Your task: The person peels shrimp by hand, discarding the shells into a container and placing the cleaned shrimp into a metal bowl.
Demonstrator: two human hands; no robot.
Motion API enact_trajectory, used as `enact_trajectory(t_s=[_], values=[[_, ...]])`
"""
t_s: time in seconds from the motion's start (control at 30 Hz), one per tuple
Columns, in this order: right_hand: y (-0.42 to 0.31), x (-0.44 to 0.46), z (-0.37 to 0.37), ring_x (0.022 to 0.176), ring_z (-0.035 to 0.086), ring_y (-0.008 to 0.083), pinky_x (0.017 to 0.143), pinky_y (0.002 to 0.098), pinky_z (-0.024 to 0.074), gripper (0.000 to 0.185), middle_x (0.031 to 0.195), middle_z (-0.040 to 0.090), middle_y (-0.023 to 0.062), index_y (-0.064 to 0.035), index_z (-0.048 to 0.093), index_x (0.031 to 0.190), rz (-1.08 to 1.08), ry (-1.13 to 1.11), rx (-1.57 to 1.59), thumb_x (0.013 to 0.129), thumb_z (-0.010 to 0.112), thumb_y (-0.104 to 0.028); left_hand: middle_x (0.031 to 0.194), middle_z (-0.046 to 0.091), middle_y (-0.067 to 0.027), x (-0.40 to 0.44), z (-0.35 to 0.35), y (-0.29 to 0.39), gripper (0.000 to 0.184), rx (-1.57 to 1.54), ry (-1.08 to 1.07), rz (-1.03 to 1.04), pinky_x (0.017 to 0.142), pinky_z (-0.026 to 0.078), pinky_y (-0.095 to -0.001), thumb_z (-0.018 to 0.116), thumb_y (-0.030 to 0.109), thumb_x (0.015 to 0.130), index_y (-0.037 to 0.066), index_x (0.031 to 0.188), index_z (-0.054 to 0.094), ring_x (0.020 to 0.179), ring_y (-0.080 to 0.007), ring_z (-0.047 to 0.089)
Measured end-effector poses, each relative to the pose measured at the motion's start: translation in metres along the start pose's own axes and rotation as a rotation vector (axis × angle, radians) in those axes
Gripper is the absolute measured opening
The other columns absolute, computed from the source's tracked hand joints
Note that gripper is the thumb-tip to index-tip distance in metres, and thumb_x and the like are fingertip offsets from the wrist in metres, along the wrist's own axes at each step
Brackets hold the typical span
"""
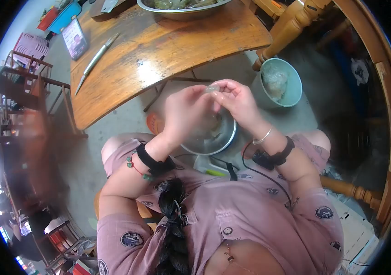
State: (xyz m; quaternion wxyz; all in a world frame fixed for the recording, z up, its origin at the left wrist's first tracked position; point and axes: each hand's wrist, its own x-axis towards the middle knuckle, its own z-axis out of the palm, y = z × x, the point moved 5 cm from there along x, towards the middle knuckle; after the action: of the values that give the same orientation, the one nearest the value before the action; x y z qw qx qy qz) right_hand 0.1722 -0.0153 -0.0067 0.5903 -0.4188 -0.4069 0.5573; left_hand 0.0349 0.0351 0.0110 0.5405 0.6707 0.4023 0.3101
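Note:
Both of my hands meet above a round metal bowl (226, 143) that rests low between my knees. A small greyish, translucent item (212, 89) is pinched between their fingertips; it could be a shrimp, but it is too small to tell. My left hand (187, 110) is blurred, its fingers closed at the item from the left. From the right, my right hand (235, 101) grips it between thumb and fingers. The bowl's contents are mostly hidden beneath my hands.
A wooden table (158, 50) stands in front, bearing a metal tray (184, 13), a phone (74, 39) and a slim pointed tool (97, 62). A light green bin (295, 87) with a plastic bag stands on the right. Chairs (44, 85) are at the left.

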Motion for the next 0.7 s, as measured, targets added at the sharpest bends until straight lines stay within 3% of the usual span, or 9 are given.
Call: enact_trajectory(t_s=[0.17,0.23,0.57,0.7], values=[[0.004,-0.002,-0.002,0.071,0.061,0.0089,0.067,0.0235,0.0518,0.019,0.090,0.064,0.0067,0.0054,0.056,0.110,0.025,0.051,0.039,0.093,0.058,-0.003,0.082,0.069,-0.0040,0.000,0.002,-0.010,0.020,0.085,0.025,0.078,0.065,0.052,-0.0217,0.063,0.008,0.090,-0.006,0.104,0.066,0.072,-0.0063,0.062],[0.008,-0.002,-0.004,0.071,0.062,0.0093,0.067,0.0240,0.0524,0.020,0.091,0.064,0.0069,0.0058,0.056,0.110,0.004,0.051,0.063,0.092,0.058,-0.003,0.081,0.069,-0.0029,-0.002,0.003,-0.001,0.021,0.252,-0.010,0.202,0.064,0.051,-0.0216,0.062,0.010,0.091,-0.006,0.104,0.066,0.070,-0.0057,0.061],[0.006,-0.003,-0.003,0.073,0.063,0.0101,0.068,0.0228,0.0519,0.025,0.095,0.062,0.0066,0.0080,0.060,0.115,-0.090,0.069,-0.049,0.091,0.058,0.000,0.074,0.067,-0.0062,-0.002,0.004,0.008,0.021,0.286,-0.027,0.147,0.061,0.050,-0.0232,0.059,0.010,0.092,-0.005,0.105,0.066,0.067,-0.0053,0.059],[0.003,-0.003,-0.003,0.071,0.063,0.0104,0.067,0.0226,0.0516,0.022,0.095,0.061,0.0066,0.0078,0.063,0.110,-0.120,0.057,-0.090,0.090,0.058,0.002,0.074,0.066,-0.0026,-0.001,0.007,0.000,0.022,0.250,-0.060,0.156,0.061,0.049,-0.0223,0.057,0.011,0.095,-0.006,0.104,0.066,0.066,-0.0047,0.057]])
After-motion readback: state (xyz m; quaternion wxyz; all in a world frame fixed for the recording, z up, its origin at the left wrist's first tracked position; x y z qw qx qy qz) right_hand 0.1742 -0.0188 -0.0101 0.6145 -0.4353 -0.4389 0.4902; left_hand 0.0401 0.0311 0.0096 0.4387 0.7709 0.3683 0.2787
